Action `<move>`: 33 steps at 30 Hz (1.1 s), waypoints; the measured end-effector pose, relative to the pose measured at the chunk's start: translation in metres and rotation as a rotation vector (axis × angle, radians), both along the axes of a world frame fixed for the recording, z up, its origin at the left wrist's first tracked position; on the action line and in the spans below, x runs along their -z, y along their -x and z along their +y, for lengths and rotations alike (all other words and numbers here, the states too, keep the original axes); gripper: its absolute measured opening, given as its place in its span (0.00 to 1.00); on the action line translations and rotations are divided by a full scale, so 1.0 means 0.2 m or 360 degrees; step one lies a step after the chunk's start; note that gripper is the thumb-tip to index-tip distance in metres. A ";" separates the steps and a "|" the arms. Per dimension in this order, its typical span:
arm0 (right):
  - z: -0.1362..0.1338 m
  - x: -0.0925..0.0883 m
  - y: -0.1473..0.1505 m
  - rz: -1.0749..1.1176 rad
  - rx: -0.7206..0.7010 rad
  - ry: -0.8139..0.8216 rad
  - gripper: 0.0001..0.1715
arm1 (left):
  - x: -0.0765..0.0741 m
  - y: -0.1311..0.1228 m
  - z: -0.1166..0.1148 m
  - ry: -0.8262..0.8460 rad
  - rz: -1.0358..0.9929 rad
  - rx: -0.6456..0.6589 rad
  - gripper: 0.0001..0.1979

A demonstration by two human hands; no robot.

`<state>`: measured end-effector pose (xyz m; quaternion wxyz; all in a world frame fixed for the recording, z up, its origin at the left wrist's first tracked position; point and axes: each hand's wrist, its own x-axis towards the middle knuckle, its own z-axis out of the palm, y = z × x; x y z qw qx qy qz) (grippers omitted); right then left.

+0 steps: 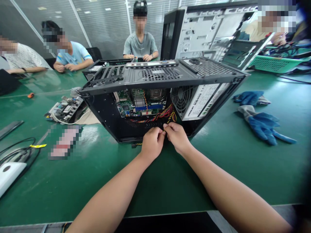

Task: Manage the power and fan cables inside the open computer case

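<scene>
An open black computer case (102,113) lies before me with its inside facing my hands. My left hand (153,144) and my right hand (177,136) meet at its lower edge, fingers pinched on a yellow and black power cable (173,117). One connector end (134,146) of cable sticks out left of my left hand. Inside sit a green motherboard (125,108) and a power supply (196,103) with a round fan grille. Red, yellow and black wires (160,115) run from the power supply along the case. My fingers hide the gripped part.
Blue gloves (261,124) lie at right, near a green basket (272,64) of cables. Another case (173,32) stands behind. At left are loose circuit boards (66,108), a blurred-out flat object (64,142), black cables (18,145) and a white device (11,176). Several people sit around the table.
</scene>
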<state>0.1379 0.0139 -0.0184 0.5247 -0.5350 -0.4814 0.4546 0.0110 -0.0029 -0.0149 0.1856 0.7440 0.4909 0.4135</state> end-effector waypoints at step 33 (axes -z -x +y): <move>-0.01 -0.01 0.01 -0.0037 0.0008 0.0001 0.24 | 0.01 0.01 0.00 -0.0035 0.0094 -0.0013 0.07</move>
